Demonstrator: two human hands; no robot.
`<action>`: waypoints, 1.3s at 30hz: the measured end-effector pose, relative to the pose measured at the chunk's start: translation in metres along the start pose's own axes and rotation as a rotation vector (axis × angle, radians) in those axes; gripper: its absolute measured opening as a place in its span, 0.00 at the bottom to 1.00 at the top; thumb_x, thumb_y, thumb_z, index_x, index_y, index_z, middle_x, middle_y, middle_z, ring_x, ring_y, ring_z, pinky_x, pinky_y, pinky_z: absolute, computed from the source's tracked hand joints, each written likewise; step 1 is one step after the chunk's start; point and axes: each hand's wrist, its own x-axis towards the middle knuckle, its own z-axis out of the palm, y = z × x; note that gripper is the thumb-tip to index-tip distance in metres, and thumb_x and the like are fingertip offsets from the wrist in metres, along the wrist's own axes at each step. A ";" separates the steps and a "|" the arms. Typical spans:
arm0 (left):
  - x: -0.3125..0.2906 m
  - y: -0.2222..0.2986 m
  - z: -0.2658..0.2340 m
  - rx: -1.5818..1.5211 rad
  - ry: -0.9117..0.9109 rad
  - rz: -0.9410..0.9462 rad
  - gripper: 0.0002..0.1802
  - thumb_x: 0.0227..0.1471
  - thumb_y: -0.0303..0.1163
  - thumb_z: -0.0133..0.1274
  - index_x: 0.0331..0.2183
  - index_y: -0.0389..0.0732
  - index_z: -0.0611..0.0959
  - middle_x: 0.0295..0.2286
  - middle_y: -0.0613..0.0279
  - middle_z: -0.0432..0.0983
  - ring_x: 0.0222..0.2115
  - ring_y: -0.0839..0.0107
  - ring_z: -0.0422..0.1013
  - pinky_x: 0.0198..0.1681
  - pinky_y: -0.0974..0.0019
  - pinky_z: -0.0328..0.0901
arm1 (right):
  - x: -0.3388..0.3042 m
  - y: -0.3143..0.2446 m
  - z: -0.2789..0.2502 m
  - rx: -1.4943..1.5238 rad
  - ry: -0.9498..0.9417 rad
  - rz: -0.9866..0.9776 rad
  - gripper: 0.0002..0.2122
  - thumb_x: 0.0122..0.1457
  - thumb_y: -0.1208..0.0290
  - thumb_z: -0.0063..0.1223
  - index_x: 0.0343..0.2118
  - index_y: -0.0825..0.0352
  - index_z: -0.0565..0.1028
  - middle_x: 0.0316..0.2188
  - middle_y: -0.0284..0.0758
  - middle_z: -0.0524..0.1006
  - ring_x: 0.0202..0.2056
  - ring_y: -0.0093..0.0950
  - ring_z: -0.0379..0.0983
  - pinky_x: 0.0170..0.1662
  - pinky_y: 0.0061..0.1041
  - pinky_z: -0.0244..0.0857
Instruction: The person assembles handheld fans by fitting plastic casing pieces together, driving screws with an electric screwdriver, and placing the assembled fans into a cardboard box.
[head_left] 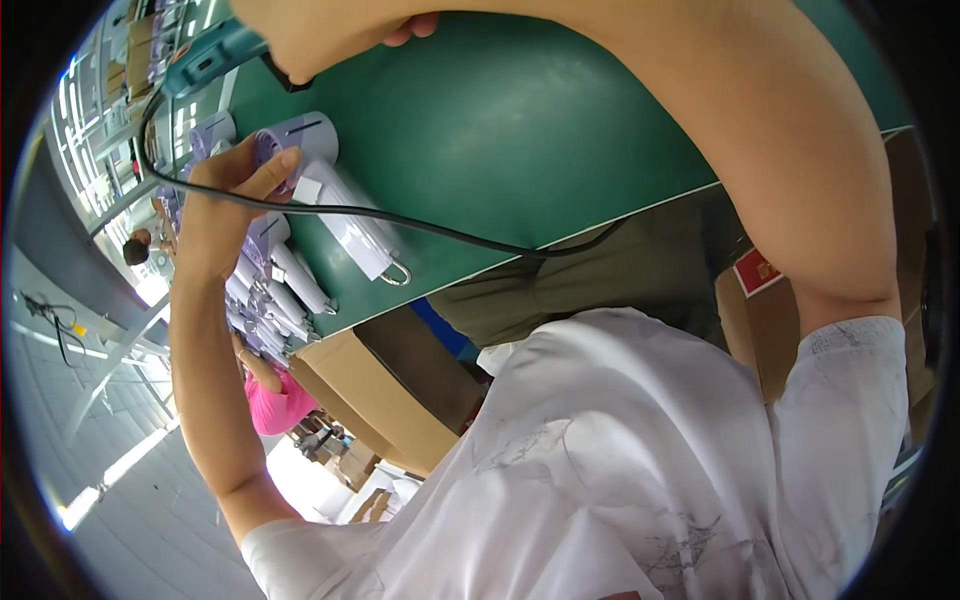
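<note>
My left hand [235, 200] is closed round the head of a lavender and white hair dryer [345, 220], thumb on its round end. The dryer's white handle slants over the green tabletop [480, 110], and a metal loop sits at the handle's end. At the top edge my right hand [330, 40] grips a teal corded power tool [215, 58], shaped like an electric screwdriver. Its working tip is hidden. The tool's black cord [430, 228] passes in front of my left wrist and the dryer, then down over the table's near edge.
Several similar lavender dryers [265, 290] lie in a row at the left. An open cardboard box [375, 395] stands below the table's near edge. Beyond the row, a person in a pink top [278, 402] has an arm near the dryers. A red card [757, 271] lies at the right.
</note>
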 end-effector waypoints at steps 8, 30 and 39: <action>-0.015 -0.034 0.022 -0.173 0.220 0.106 0.40 0.50 0.45 0.67 0.56 0.26 0.75 0.30 0.58 0.82 0.27 0.77 0.75 0.26 0.74 0.68 | 0.002 -0.069 -0.007 -0.009 0.068 0.215 0.11 0.50 0.68 0.56 0.20 0.73 0.81 0.21 0.50 0.79 0.25 0.40 0.80 0.32 0.37 0.74; 0.013 -0.081 0.049 -0.695 0.121 0.788 0.43 0.36 0.31 0.75 0.56 0.34 0.77 0.42 0.57 0.81 0.39 0.72 0.74 0.49 0.65 0.68 | 0.020 -0.079 0.007 0.815 -0.146 0.623 0.18 0.49 0.63 0.72 0.34 0.72 0.76 0.17 0.34 0.76 0.13 0.20 0.70 0.17 0.21 0.64; 0.012 -0.067 0.019 -0.576 0.146 0.734 0.37 0.31 0.31 0.75 0.47 0.34 0.82 0.39 0.58 0.83 0.39 0.73 0.76 0.45 0.67 0.69 | 0.045 -0.061 -0.039 0.897 0.290 0.359 0.22 0.63 0.50 0.56 0.29 0.70 0.77 0.16 0.31 0.74 0.14 0.18 0.69 0.18 0.21 0.61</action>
